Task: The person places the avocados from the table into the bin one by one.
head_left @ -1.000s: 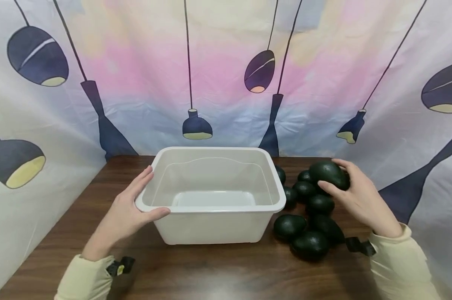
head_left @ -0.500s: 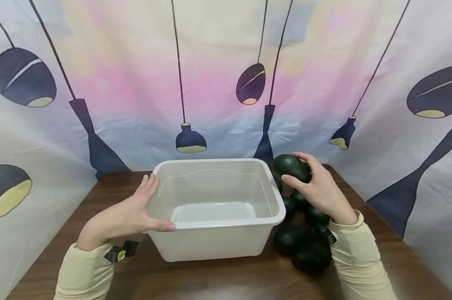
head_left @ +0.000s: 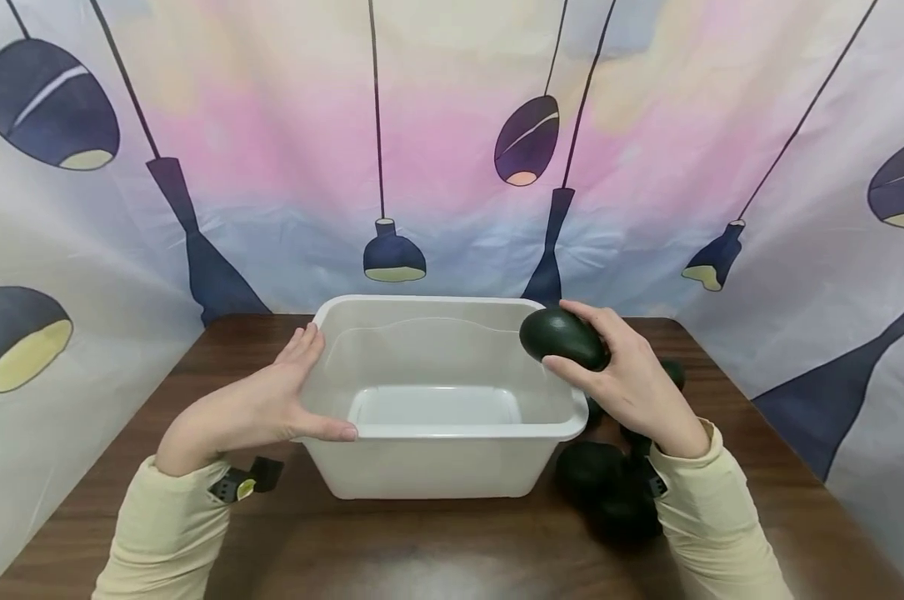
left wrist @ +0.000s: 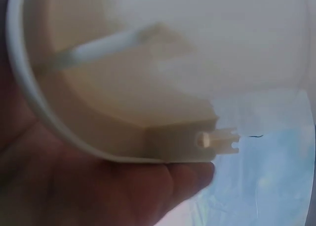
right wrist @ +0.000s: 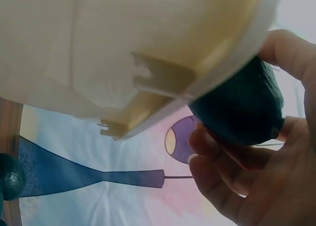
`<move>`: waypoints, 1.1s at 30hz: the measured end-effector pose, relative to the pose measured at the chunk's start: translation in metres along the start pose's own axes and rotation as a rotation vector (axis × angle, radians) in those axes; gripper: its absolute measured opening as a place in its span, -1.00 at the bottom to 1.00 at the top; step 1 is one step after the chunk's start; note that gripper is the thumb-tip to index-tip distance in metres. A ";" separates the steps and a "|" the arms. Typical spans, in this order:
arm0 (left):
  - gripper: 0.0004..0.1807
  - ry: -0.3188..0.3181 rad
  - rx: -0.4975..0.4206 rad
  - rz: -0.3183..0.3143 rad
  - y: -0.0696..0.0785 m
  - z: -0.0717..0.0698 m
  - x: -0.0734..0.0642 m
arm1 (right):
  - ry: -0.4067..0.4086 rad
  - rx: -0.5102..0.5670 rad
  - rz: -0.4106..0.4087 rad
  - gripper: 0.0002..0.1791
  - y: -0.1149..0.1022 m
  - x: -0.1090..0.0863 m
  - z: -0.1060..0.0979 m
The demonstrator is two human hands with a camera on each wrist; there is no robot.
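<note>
My right hand [head_left: 620, 367] holds a dark green avocado [head_left: 561, 337] between thumb and fingers, over the back right rim of a white plastic tub [head_left: 429, 467]. In the right wrist view the avocado [right wrist: 242, 107] shows behind the tub's rim, the fingers curled round it. My left hand [head_left: 260, 408] rests at the tub's left front corner, thumb along the front rim and straight fingers spread along the left side. From the left wrist, that hand [left wrist: 123, 186] lies against the outside of the tub, under its rim. The tub's floor [head_left: 432, 407] is bare.
Several more avocados [head_left: 590, 471] lie on the brown wooden table [head_left: 422, 550] right of the tub, partly hidden by the right hand and sleeve. A cloth backdrop [head_left: 452, 167] printed with lamps hangs behind the table and at both sides.
The right hand has carried the avocado left from above the pile to over the tub's right rim. The left hand has stayed at the tub's corner, its wrist more bent.
</note>
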State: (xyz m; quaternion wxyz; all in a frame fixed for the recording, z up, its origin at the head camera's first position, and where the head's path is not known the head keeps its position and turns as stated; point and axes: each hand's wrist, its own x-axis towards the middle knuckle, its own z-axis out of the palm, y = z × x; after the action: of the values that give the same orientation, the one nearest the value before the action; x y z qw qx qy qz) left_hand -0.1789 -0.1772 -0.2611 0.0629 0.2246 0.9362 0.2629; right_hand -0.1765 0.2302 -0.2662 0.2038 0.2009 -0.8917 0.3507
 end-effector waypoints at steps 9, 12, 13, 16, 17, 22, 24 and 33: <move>0.51 -0.005 -0.005 0.010 0.006 -0.011 0.000 | -0.070 0.033 0.017 -0.21 -0.009 0.002 0.003; 0.49 0.004 -0.001 0.009 0.005 -0.008 0.001 | -0.100 0.036 0.023 -0.21 -0.010 0.002 0.005; 0.49 0.005 0.000 0.007 0.005 -0.007 0.001 | -0.108 0.036 0.024 -0.21 -0.010 0.002 0.006; 0.47 0.004 -0.007 0.011 0.005 -0.005 0.001 | -0.120 0.014 0.015 -0.20 -0.010 0.001 0.008; 0.47 -0.001 -0.012 0.009 0.005 -0.005 0.001 | -0.124 0.002 0.008 -0.21 -0.010 0.000 0.008; 0.45 -0.005 -0.011 0.013 0.004 -0.002 0.000 | -0.143 -0.038 -0.023 -0.23 -0.011 -0.004 0.008; 0.45 -0.003 -0.007 0.008 0.004 -0.001 0.000 | -0.150 -0.040 -0.029 -0.24 -0.011 -0.005 0.009; 0.45 -0.008 -0.010 0.003 0.005 0.000 -0.002 | -0.204 -0.062 0.000 -0.24 -0.013 -0.005 0.013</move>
State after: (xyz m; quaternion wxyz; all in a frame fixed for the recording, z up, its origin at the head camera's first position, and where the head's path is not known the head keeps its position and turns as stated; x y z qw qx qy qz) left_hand -0.1754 -0.1741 -0.2582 0.0675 0.2269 0.9342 0.2669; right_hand -0.1690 0.2138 -0.2701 0.1180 0.2294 -0.9181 0.3008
